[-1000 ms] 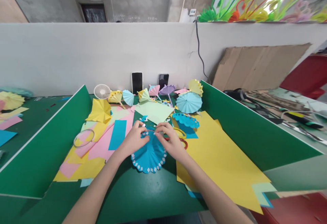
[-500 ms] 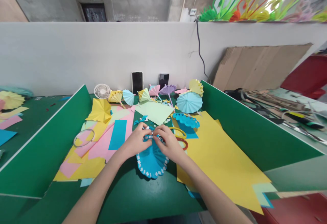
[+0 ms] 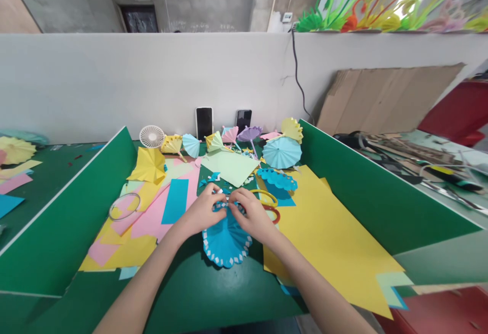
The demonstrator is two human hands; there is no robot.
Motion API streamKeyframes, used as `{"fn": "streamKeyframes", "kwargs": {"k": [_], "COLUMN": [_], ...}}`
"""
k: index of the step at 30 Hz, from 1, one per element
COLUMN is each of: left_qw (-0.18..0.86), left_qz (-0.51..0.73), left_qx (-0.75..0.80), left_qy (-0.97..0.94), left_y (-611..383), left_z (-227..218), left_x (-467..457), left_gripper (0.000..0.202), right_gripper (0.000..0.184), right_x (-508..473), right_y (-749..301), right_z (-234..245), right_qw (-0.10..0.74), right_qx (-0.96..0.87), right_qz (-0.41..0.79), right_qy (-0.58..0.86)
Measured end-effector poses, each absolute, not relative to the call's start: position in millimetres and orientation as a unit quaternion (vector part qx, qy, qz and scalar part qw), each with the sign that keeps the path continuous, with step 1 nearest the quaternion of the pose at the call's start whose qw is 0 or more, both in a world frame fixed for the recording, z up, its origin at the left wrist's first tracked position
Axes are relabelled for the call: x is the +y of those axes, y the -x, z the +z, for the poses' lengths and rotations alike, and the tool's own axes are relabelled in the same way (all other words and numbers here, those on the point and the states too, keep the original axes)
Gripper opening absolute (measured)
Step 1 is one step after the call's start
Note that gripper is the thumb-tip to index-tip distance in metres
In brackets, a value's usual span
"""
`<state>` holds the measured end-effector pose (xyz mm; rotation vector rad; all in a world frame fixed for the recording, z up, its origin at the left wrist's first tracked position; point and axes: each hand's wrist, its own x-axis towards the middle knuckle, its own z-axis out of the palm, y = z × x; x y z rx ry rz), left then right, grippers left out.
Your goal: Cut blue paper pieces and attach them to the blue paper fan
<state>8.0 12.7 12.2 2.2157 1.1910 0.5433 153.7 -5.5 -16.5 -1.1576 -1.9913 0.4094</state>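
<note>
A pleated blue paper circle (image 3: 227, 242) with white diamond shapes along its scalloped rim lies on the green table in front of me. My left hand (image 3: 206, 209) pinches its far edge from the left. From the right, my right hand (image 3: 249, 212) pinches the same edge, fingertips close to the left ones. The fingers partly cover that edge. Beside my right hand are scissors with yellow (image 3: 267, 198) and red finger loops. A blue scalloped paper piece (image 3: 277, 179) rests just beyond them.
Large yellow sheets (image 3: 324, 227) lie to the right. A blue paper strip (image 3: 175, 202), pink and yellow scraps and a tape roll (image 3: 124, 207) lie to the left. Small paper umbrellas (image 3: 282, 152), two phones (image 3: 205, 123) and a fan (image 3: 151, 137) stand at the back. Green partitions (image 3: 366, 196) flank the space.
Both hands keep their pinch at the far edge of the blue paper circle. Only a very slight shift of the view shows.
</note>
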Motion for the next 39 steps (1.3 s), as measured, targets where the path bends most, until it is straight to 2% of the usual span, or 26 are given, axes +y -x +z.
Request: {"fn": "streamKeyframes", "kwargs": {"k": [14, 20, 23, 26, 30, 39], "left_qw": [0.276, 0.278, 0.284, 0.295, 0.289, 0.274], "left_qz": [0.213, 0.218, 0.23, 0.244, 0.252, 0.252], "left_qx": [0.443, 0.446, 0.45, 0.455, 0.459, 0.458], "left_qy": [-0.826, -0.823, -0.815, -0.804, -0.802, -0.807], "left_y": [-8.8, -8.6, -6.6, -5.7, -6.4, -4.9], "left_z": [7.1, 9.0, 9.7, 9.7, 8.3, 5.0], "left_x": [13.4, 14.6, 16.2, 17.1, 17.6, 19.2], "left_gripper": [0.007, 0.005, 0.005, 0.005, 0.006, 0.012], "right_gripper": [0.01, 0.012, 0.017, 0.011, 0.011, 0.01], "right_x": [-5.9, -2.3, -0.3, -0.3, -2.3, -4.0], "right_y": [-151.1, -151.3, -154.5, -156.9, -156.7, -156.4], "right_z": [-18.5, -22.0, -20.9, -16.9, -11.9, -9.3], "right_qw": [0.382, 0.389, 0.406, 0.425, 0.394, 0.385], "right_qx": [-0.793, -0.76, -0.717, -0.688, -0.682, -0.697], "right_qz": [0.119, 0.129, 0.166, 0.25, 0.363, 0.361], "right_qy": [0.459, 0.504, 0.542, 0.533, 0.499, 0.486]}}
